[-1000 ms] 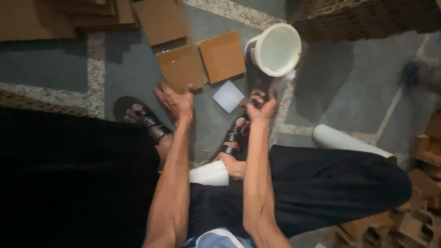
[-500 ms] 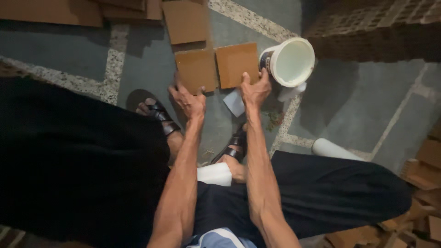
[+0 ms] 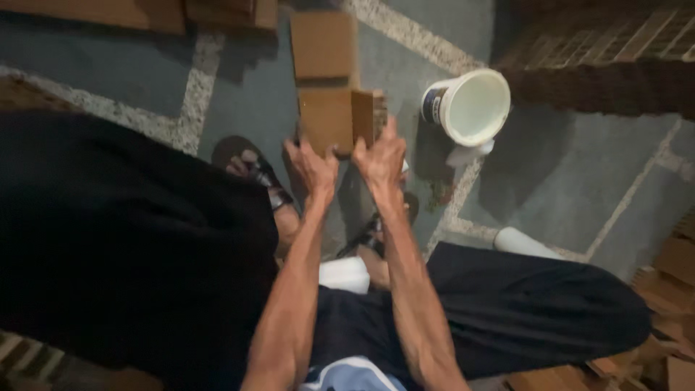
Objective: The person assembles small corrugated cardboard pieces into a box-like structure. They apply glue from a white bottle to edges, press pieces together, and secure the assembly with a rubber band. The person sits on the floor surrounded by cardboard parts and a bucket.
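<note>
Two square brown tiles sit just beyond my hands. My left hand point(image 3: 311, 165) grips the lower edge of the left brown tile point(image 3: 326, 119), which lies flat toward me. The right brown tile point(image 3: 363, 116) is tipped up on edge, and my right hand point(image 3: 380, 156) clasps it from the right side. Both forearms reach forward from my lap over the floor. My fingertips partly hide the tiles' near edges.
A white bucket point(image 3: 470, 105) stands on the floor to the right of the tiles. Another brown tile point(image 3: 323, 45) lies further away, with more boards point(image 3: 130, 11) at the top left. My sandalled feet point(image 3: 253, 170) rest below my hands. Stacked brown pieces point(image 3: 673, 268) sit at the right.
My hands went from hovering over the floor to gripping the two brown tiles. The right tile has been lifted onto its edge. The view shifted so the bucket sits further right.
</note>
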